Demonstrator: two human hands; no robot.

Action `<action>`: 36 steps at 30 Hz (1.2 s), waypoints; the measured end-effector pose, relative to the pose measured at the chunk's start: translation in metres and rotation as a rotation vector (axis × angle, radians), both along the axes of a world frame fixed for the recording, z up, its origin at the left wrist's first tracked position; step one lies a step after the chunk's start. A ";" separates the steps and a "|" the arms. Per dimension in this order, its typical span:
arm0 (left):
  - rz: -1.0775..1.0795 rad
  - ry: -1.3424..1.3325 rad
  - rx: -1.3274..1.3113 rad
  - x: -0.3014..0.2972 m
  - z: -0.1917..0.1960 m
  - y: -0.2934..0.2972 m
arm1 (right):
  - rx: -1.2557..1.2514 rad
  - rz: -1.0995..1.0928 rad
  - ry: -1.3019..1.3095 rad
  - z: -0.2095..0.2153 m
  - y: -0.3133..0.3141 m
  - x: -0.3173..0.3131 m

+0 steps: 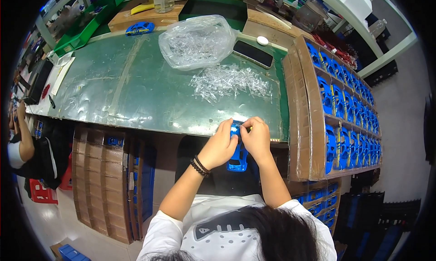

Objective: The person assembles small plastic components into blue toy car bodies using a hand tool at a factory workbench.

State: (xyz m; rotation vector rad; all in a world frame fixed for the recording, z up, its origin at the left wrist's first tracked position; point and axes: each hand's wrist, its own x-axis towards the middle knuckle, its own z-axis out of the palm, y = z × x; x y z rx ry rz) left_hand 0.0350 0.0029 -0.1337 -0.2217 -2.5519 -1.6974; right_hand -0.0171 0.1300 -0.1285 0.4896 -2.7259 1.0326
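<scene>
Counter [136,93] first: green top under a clear sheet, stretching up and away from my grip. Right of the grip stands a cardboard rack [313,124] packed with blue car shells [338,102], too many to count, dozens at least, in roughly three tiers, with more below it. Left and below the grip, stacked cardboard trays [104,183]. Far beyond the grip, a clear plastic bag [197,40] of small transparent parts, one bag. Between the bag and my hands, one loose pile of clear parts [229,84], uncountable. One black phone [253,53] up and right of the pile, one white oval thing [262,40] just past it. One spare blue car [140,28] at the counter's far edge, up-left. One clear bottle [163,0] behind that. Another person's arm [20,143] at the far left, not mine.

The blue toy car [237,159] is pinched between both hands at the counter's near edge, above my lap. Its long axis runs roughly toward and away from me, one end up under the fingers and the other pointing down at my body. Left hand [220,145] wraps the left side, with two dark bead bracelets [200,166] on that wrist. Right hand [256,140] wraps the right side. Both grips are narrow, closed on the car's top end, fingertips meeting over it. Neither hand is clearly nearer; they are even. Whether a clear part is in the fingers I can't tell.
</scene>
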 end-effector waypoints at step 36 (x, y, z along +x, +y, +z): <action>-0.719 0.086 -0.017 0.039 0.053 0.024 | -0.187 0.398 -0.381 0.081 0.095 0.146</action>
